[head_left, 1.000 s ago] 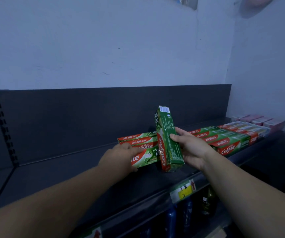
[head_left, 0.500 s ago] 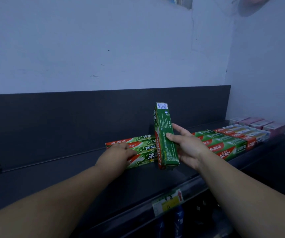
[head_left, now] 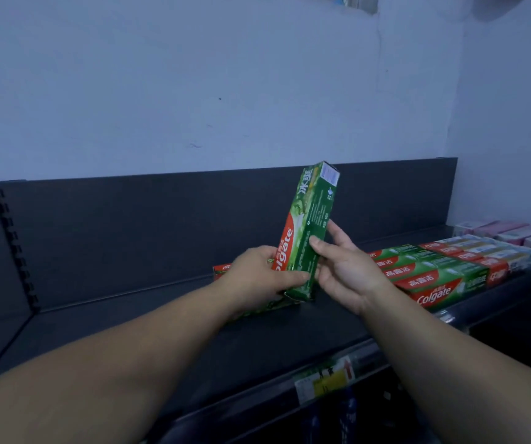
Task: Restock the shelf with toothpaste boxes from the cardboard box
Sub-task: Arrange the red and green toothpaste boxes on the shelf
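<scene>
Box (head_left: pixel 309 229) stands on end mid-shelf (head_left: pixel 129 331), tilted toward 1 o'clock. Left hand (head_left: pixel 254 274) grips its lower end, thumb across the front. Right hand (head_left: pixel 344 267) pinches its right edge. Flat boxes (head_left: pixel 221 271) lie under left hand. Row (head_left: pixel 434 277) at 3 o'clock done. Room left toward 9 o'clock; likely about half stocked.

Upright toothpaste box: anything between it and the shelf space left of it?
Yes: lying boxes sit directly left of the upright toothpaste box, under the left hand gripping its lower end. Past them nothing visible blocks the shelf.
</scene>
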The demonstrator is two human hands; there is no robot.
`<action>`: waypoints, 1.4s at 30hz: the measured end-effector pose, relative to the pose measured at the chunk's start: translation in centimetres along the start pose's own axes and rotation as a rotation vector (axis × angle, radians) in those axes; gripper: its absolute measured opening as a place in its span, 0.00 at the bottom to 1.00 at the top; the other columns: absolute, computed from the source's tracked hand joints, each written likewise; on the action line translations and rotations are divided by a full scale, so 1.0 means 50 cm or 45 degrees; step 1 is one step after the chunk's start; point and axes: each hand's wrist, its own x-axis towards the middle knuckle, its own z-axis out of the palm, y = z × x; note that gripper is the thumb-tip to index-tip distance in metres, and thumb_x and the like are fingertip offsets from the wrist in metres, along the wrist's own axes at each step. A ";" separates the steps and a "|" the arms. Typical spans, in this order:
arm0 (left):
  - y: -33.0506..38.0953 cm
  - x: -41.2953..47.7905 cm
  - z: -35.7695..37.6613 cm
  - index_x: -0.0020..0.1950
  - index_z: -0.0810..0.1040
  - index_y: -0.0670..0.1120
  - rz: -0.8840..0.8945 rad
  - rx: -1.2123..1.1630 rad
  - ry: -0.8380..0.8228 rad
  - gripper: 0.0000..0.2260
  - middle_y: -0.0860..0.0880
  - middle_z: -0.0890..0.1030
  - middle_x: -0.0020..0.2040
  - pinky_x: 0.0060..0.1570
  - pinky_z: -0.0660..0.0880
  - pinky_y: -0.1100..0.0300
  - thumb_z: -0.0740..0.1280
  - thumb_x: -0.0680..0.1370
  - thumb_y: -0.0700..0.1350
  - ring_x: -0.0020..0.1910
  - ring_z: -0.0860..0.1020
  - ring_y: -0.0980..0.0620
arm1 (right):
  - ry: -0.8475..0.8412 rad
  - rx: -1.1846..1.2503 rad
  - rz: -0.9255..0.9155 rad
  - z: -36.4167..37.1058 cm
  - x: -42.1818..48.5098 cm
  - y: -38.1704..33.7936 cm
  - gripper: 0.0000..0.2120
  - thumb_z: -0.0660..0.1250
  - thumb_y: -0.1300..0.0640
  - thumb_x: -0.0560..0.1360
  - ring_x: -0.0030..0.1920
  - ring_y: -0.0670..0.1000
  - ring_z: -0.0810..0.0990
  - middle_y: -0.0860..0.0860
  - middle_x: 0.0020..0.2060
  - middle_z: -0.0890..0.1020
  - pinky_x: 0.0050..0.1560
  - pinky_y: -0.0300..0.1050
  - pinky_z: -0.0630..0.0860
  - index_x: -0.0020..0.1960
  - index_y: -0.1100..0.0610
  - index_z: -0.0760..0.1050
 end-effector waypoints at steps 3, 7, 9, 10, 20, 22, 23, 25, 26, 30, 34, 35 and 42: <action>-0.003 -0.006 -0.032 0.56 0.78 0.53 0.057 0.435 0.199 0.19 0.55 0.84 0.48 0.51 0.79 0.55 0.76 0.68 0.53 0.46 0.82 0.54 | 0.081 -0.181 -0.020 0.003 0.003 -0.009 0.21 0.65 0.64 0.77 0.55 0.55 0.82 0.56 0.59 0.82 0.54 0.56 0.80 0.68 0.55 0.70; -0.015 -0.036 -0.081 0.62 0.72 0.62 0.089 0.934 0.287 0.23 0.58 0.81 0.52 0.50 0.78 0.55 0.73 0.69 0.54 0.49 0.79 0.55 | 0.388 -0.437 -0.053 -0.016 0.003 -0.042 0.31 0.74 0.61 0.72 0.56 0.55 0.82 0.54 0.62 0.78 0.49 0.55 0.82 0.71 0.51 0.65; -0.027 -0.050 -0.094 0.65 0.70 0.63 0.085 1.087 0.260 0.25 0.59 0.80 0.55 0.49 0.78 0.55 0.72 0.70 0.53 0.51 0.78 0.54 | 0.472 -0.629 0.010 -0.029 -0.007 -0.041 0.38 0.76 0.63 0.70 0.53 0.54 0.81 0.54 0.59 0.75 0.42 0.51 0.82 0.73 0.47 0.61; -0.037 -0.056 -0.097 0.66 0.68 0.63 0.081 1.139 0.233 0.26 0.58 0.79 0.56 0.49 0.77 0.56 0.72 0.70 0.52 0.53 0.78 0.54 | 0.464 -0.710 0.068 -0.032 -0.014 -0.035 0.37 0.76 0.63 0.69 0.52 0.54 0.81 0.54 0.59 0.74 0.41 0.50 0.82 0.72 0.48 0.63; -0.124 -0.080 -0.092 0.71 0.62 0.60 -0.145 1.173 0.051 0.36 0.51 0.54 0.75 0.66 0.68 0.52 0.75 0.67 0.57 0.70 0.63 0.47 | 0.344 -1.232 0.311 -0.046 -0.041 0.025 0.32 0.75 0.66 0.70 0.52 0.53 0.78 0.55 0.63 0.72 0.48 0.53 0.80 0.70 0.50 0.69; -0.122 -0.078 -0.097 0.75 0.55 0.58 -0.294 0.952 0.055 0.45 0.47 0.53 0.77 0.68 0.67 0.54 0.77 0.65 0.58 0.70 0.65 0.46 | 0.382 -1.309 0.263 -0.051 -0.036 0.029 0.32 0.75 0.67 0.70 0.48 0.51 0.77 0.53 0.59 0.73 0.44 0.48 0.80 0.69 0.50 0.69; -0.121 -0.077 -0.099 0.77 0.52 0.56 -0.336 0.837 0.061 0.48 0.46 0.57 0.76 0.66 0.67 0.57 0.78 0.65 0.57 0.69 0.67 0.47 | 0.396 -1.348 0.240 -0.052 -0.034 0.030 0.32 0.75 0.67 0.70 0.48 0.50 0.77 0.53 0.57 0.73 0.44 0.48 0.80 0.70 0.51 0.69; -0.116 -0.076 -0.095 0.77 0.49 0.52 -0.367 0.679 0.053 0.48 0.48 0.67 0.71 0.59 0.67 0.62 0.77 0.67 0.53 0.66 0.70 0.50 | 0.394 -1.464 0.207 -0.054 -0.031 0.032 0.33 0.75 0.66 0.69 0.50 0.51 0.77 0.53 0.58 0.74 0.49 0.48 0.78 0.70 0.50 0.69; -0.115 -0.074 -0.091 0.77 0.50 0.51 -0.366 0.636 0.055 0.47 0.49 0.70 0.69 0.57 0.67 0.63 0.77 0.68 0.52 0.64 0.71 0.50 | 0.388 -1.536 0.194 -0.054 -0.030 0.032 0.34 0.76 0.66 0.69 0.54 0.52 0.76 0.53 0.60 0.74 0.51 0.47 0.77 0.71 0.50 0.69; -0.115 -0.060 -0.067 0.76 0.53 0.50 -0.340 0.554 0.114 0.44 0.49 0.72 0.68 0.55 0.69 0.62 0.77 0.69 0.50 0.63 0.73 0.50 | 0.423 -1.747 0.133 -0.057 -0.024 0.031 0.33 0.75 0.65 0.70 0.62 0.55 0.75 0.54 0.66 0.74 0.55 0.46 0.75 0.71 0.50 0.68; -0.112 -0.041 -0.040 0.75 0.56 0.49 -0.291 0.521 0.164 0.42 0.48 0.71 0.68 0.60 0.70 0.59 0.77 0.69 0.50 0.64 0.72 0.49 | 0.498 -1.824 0.064 -0.074 -0.022 0.024 0.31 0.74 0.66 0.70 0.64 0.55 0.74 0.53 0.66 0.73 0.59 0.47 0.74 0.69 0.49 0.70; -0.111 -0.037 -0.033 0.75 0.56 0.49 -0.277 0.511 0.177 0.42 0.48 0.71 0.68 0.61 0.70 0.58 0.77 0.69 0.50 0.65 0.72 0.48 | 0.506 -1.829 0.052 -0.077 -0.023 0.022 0.31 0.74 0.66 0.70 0.64 0.55 0.74 0.53 0.66 0.73 0.60 0.46 0.74 0.69 0.49 0.70; -0.094 -0.024 -0.014 0.75 0.57 0.49 -0.070 0.618 0.263 0.43 0.49 0.61 0.72 0.65 0.67 0.55 0.77 0.67 0.53 0.67 0.67 0.50 | 0.539 -1.925 -0.002 -0.074 -0.047 0.009 0.32 0.78 0.58 0.67 0.63 0.53 0.74 0.52 0.66 0.73 0.61 0.42 0.69 0.68 0.50 0.71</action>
